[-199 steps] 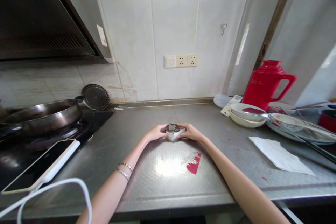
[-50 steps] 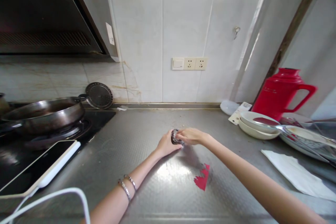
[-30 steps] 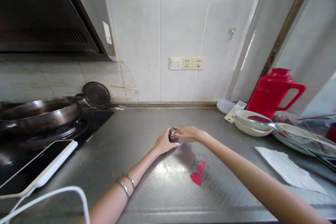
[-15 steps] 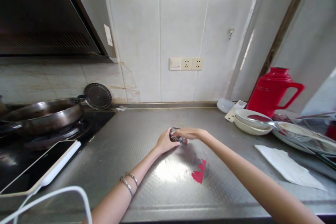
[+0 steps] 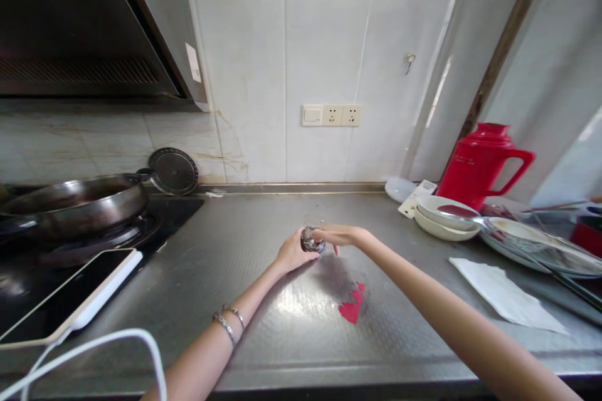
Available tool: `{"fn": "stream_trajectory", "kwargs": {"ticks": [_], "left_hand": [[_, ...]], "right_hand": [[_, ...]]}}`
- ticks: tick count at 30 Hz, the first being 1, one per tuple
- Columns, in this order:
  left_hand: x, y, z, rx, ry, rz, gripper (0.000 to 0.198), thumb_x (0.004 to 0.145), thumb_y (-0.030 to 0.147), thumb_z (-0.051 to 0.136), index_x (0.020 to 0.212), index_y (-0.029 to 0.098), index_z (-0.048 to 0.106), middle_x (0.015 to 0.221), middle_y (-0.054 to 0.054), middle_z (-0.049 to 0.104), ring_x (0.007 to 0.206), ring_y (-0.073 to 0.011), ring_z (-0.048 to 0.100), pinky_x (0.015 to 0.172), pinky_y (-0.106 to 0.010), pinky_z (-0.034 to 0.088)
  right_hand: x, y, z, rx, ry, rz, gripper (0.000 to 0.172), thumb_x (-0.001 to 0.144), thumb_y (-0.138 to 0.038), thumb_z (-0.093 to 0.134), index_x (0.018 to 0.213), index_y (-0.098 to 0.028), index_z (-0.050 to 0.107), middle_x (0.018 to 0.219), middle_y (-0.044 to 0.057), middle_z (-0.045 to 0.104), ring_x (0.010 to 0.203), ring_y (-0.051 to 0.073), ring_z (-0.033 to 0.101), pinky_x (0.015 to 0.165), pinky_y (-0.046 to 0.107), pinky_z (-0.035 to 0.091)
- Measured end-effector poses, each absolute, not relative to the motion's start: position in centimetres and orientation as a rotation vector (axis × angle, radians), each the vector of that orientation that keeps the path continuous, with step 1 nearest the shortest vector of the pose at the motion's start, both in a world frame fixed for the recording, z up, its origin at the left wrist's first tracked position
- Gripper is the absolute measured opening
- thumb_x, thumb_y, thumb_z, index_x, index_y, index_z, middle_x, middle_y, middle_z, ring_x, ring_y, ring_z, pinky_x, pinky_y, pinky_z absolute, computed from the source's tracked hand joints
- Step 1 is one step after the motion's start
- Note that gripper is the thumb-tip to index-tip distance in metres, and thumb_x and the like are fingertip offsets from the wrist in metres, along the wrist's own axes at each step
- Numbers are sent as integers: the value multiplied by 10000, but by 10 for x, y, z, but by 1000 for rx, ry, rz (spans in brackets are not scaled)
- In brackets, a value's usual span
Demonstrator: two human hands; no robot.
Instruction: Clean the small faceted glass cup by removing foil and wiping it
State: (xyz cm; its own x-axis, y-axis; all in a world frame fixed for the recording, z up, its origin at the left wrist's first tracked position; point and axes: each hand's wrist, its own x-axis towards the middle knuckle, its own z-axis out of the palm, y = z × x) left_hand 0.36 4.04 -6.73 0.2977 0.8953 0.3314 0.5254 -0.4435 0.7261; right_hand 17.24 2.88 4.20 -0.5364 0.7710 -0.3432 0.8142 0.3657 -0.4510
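Note:
A small round vessel with a dark rim and a shiny, glassy body (image 5: 309,239) is held low over the steel counter; its contents are too small to make out. My left hand (image 5: 292,252) is wrapped round its left and near side. From the right, my right hand (image 5: 342,235) reaches over it with the fingers close together at the mouth. One digit hangs down apart from the rest, outside the vessel. Whether those fingertips hold anything is hidden. Nearer to me, a torn red scrap (image 5: 352,306) lies on the counter.
Left, a pan (image 5: 89,210) stands on the black stove beside a phone (image 5: 61,294) and a white cable (image 5: 117,333). Right are stacked bowls (image 5: 444,225), a plate (image 5: 498,241), a white paper sheet (image 5: 503,294) and a red thermos jug (image 5: 477,166). Wall sockets (image 5: 341,115) are behind.
The whole view has shifted slightly. Around the vessel, my right fingers have moved a little and more of its shiny inside or top shows. My left hand keeps its grip.

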Motion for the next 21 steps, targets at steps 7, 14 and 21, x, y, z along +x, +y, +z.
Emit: {"fn": "stream_trajectory", "kwargs": {"ticks": [7, 14, 21], "left_hand": [[3, 41, -68, 2077, 1218, 1014, 652, 570, 315, 789, 1157, 202, 529, 1051, -70, 683, 946, -253, 639, 803, -336, 481], [3, 40, -68, 2103, 1240, 1029, 653, 577, 331, 780, 1167, 210, 527, 1070, -68, 668, 950, -250, 630, 827, -342, 473], [3, 40, -68, 2092, 1280, 1003, 682, 571, 352, 789, 1182, 209, 522, 1062, -78, 676, 956, -257, 632, 824, -340, 467]], "right_hand": [[165, 27, 38, 1457, 2512, -817, 531, 929, -504, 214, 1127, -219, 617, 1181, 51, 645, 647, 171, 685, 874, 376, 450], [150, 27, 42, 1627, 2464, -324, 555, 894, -534, 265, 985, -191, 691, 1108, 154, 673, 1055, 356, 605, 830, 439, 445], [162, 35, 43, 1565, 2477, -595, 557, 901, -518, 238, 955, -167, 668, 966, 96, 697, 589, 183, 660, 658, 317, 472]]}}
